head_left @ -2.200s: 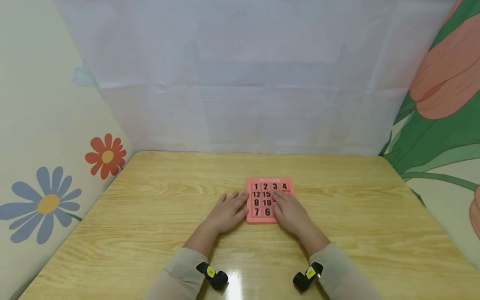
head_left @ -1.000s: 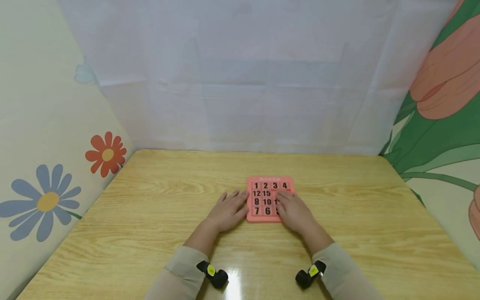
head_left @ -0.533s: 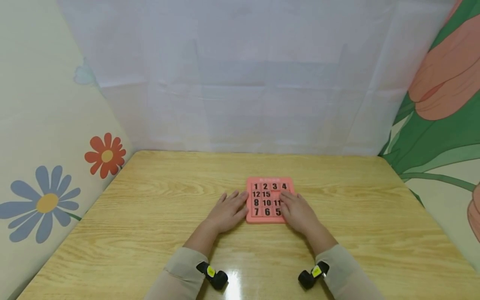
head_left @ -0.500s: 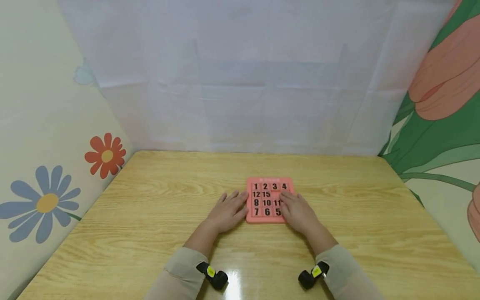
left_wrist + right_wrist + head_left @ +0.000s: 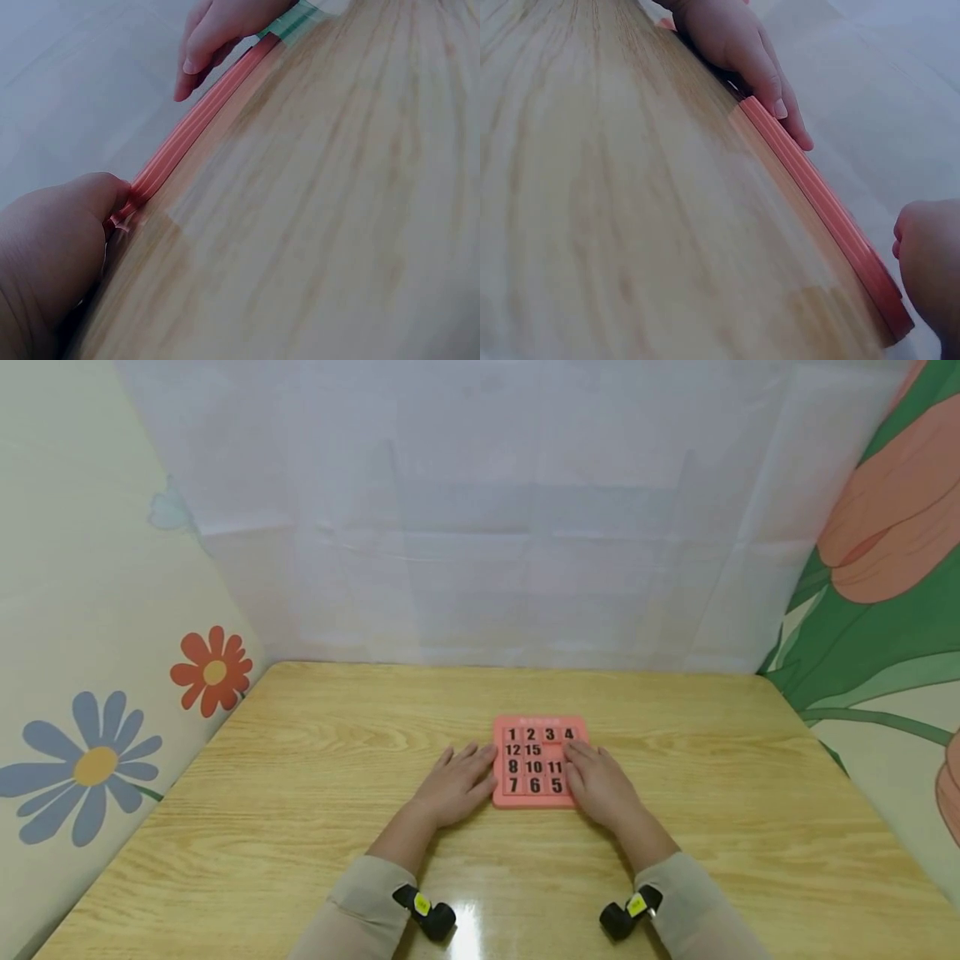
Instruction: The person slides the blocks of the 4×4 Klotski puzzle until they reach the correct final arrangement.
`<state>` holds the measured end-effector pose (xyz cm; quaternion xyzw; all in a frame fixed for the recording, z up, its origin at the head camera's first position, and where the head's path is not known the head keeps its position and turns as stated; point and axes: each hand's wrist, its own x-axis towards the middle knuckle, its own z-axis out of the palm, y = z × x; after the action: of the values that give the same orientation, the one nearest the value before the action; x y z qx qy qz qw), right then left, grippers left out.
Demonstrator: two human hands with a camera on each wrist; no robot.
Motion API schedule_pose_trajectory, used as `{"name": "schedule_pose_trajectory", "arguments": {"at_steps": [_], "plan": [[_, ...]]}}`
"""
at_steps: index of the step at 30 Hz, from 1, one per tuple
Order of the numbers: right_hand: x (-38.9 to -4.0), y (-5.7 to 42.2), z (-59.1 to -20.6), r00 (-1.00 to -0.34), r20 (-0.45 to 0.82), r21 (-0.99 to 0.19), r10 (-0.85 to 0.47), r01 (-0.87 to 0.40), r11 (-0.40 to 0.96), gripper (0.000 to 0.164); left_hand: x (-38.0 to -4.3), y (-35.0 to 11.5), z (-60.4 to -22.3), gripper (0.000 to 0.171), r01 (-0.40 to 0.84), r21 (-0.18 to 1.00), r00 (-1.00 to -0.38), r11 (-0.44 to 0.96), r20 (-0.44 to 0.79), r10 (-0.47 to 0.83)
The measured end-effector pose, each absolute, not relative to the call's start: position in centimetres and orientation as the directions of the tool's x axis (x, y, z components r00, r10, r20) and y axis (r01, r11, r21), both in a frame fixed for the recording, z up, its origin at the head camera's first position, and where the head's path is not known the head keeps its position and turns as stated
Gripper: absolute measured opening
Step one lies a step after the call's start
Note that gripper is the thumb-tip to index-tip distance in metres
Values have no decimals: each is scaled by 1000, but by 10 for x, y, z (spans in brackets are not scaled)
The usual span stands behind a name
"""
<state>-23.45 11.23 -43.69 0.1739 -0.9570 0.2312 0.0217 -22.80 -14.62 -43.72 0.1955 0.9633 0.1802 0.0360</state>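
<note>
A pink number slide puzzle (image 5: 533, 767) lies flat on the wooden table, its top row reading 1, 2, 3, 4. Lower rows show 12, 15, a gap, then 8, 10, 11 and 7, 6, 5. My left hand (image 5: 452, 787) rests against the puzzle's left edge, fingers extended; the left wrist view shows its thumb at the pink side (image 5: 195, 124). Over the right column lies my right hand (image 5: 602, 785), fingers stretched out, fingertips just right of the gap. It hides the tiles below the 4.
The wooden table (image 5: 300, 735) reaches back to a white cloth backdrop (image 5: 480, 527). Flower-printed walls flank it: a left wall (image 5: 75, 593) with daisies and a right wall with a large tulip (image 5: 892, 502). A camera (image 5: 435, 920) is strapped at each wrist.
My right hand has slid rightward across the puzzle, from the third column to the right column. The gap beside 15, the 11 and the 5 have come into view. The left hand stays put.
</note>
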Motion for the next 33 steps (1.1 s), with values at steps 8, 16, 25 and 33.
{"name": "schedule_pose_trajectory", "arguments": {"at_steps": [8, 16, 25, 33], "plan": [[-235, 99, -435, -929, 149, -433, -337, -368, 823, 45, -226, -146, -436, 58, 365, 371, -921, 854, 11, 388], [-237, 80, -434, -913, 166, -433, -372, -406, 805, 44, -225, -146, -435, 58, 362, 370, -922, 856, 4, 388], [-236, 65, -434, -902, 121, -417, -414, -425, 803, 46, -227, -146, -437, 57, 377, 350, -918, 858, 14, 397], [-237, 62, -434, -898, 97, -406, -429, -430, 807, 47, -227, -147, -435, 57, 379, 350, -917, 857, 16, 399]]}}
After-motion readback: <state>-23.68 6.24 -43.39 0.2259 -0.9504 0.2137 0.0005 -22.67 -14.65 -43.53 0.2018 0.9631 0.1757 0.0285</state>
